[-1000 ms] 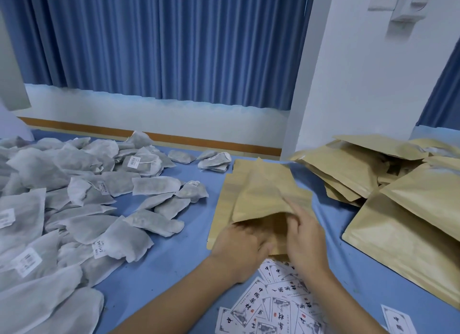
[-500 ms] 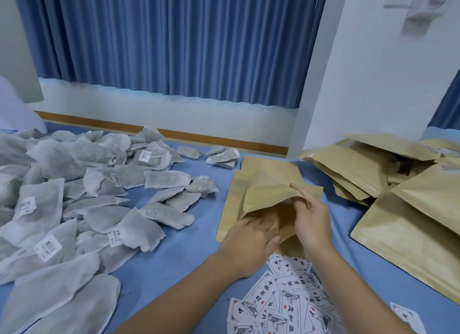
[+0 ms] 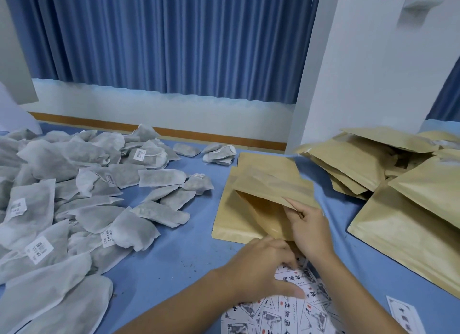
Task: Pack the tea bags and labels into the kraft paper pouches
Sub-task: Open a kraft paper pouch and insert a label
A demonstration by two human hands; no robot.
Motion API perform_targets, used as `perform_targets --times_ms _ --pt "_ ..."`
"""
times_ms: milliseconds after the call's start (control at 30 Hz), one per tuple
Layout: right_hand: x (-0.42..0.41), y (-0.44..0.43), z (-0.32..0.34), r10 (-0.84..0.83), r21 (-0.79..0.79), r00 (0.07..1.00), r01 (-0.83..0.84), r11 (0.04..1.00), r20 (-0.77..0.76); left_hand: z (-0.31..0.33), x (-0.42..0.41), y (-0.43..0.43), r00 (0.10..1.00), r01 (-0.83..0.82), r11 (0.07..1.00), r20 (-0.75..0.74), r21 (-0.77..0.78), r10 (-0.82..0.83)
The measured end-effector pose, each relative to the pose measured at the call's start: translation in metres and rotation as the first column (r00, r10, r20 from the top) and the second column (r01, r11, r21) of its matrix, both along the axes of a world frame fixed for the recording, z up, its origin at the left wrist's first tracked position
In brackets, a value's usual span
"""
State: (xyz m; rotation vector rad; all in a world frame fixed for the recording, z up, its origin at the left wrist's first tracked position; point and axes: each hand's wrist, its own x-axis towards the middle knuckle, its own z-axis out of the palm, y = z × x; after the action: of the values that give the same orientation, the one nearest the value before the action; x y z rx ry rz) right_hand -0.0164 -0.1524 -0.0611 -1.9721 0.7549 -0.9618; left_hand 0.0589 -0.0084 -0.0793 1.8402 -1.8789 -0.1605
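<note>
Nearest lies a pile of labels (image 3: 286,316), too overlapped to count, with one stray label (image 3: 403,316) at the right. The left hand (image 3: 261,269) rests curled on the pile; I cannot tell whether it pinches any. Just beyond, the right hand (image 3: 308,224) pinches the upper lip of one open kraft pouch (image 3: 261,194). Dozens of tea bags (image 3: 74,197) lie left, several filled pouches (image 3: 398,184) far right.
</note>
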Motion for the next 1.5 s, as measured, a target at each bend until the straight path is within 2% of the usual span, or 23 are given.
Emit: perform_targets --times_ms 300,367,433,567,733,867,1000,1067,1233,1367,1433,1500 --pt "-0.001 -0.001 -0.003 0.016 -0.013 1.0 -0.016 1.0 0.004 0.01 -0.005 0.001 0.966 -0.202 0.965 -0.131 0.168 0.225" --pt "-0.001 -0.001 -0.003 0.017 -0.004 1.0 -0.017 1.0 0.008 0.011 -0.006 0.002 0.964 -0.239 0.952 -0.072 0.19 0.256" --pt "0.0 -0.001 -0.004 0.02 0.006 1.0 -0.02 1.0 0.014 0.012 -0.009 0.001 0.965 -0.26 0.947 0.019 0.19 0.261" --pt "0.001 -0.004 -0.007 0.032 0.004 0.999 -0.032 0.999 0.013 0.014 -0.009 0.001 0.967 -0.254 0.945 0.059 0.205 0.247" --pt "0.001 -0.007 -0.01 0.027 0.002 1.0 -0.027 1.0 0.002 0.017 -0.009 0.007 0.976 -0.21 0.955 -0.012 0.21 0.217" --pt "0.001 -0.007 -0.011 0.015 0.016 1.0 -0.015 1.0 0.0 0.021 -0.004 0.014 0.988 -0.138 0.93 -0.013 0.341 0.151" --pt "-0.001 -0.004 -0.011 0.042 0.002 0.999 -0.042 0.999 -0.02 0.02 -0.001 0.01 0.988 -0.143 0.946 -0.016 0.292 0.154" --pt "-0.002 -0.004 -0.011 0.041 0.002 0.999 -0.041 0.999 -0.018 0.017 0.0 0.009 0.981 -0.157 0.954 -0.07 0.254 0.18" --pt "-0.002 -0.001 -0.008 0.048 -0.009 0.998 -0.049 0.999 -0.026 0.01 0.009 0.007 0.904 -0.239 0.965 -0.337 0.108 0.262" --pt "-0.002 0.001 -0.008 0.038 -0.007 0.999 -0.038 0.999 -0.029 0.01 0.008 0.005 0.873 -0.363 0.93 -0.368 -0.051 0.321" --pt "-0.002 0.001 -0.008 0.031 0.005 0.999 -0.031 1.0 -0.026 0.013 0.005 0.004 0.809 -0.443 0.893 -0.466 -0.081 0.36" --pt "-0.002 0.0 -0.008 0.032 0.007 0.999 -0.032 0.999 -0.021 0.019 0.003 0.002 0.673 -0.495 0.869 -0.642 -0.024 0.366"
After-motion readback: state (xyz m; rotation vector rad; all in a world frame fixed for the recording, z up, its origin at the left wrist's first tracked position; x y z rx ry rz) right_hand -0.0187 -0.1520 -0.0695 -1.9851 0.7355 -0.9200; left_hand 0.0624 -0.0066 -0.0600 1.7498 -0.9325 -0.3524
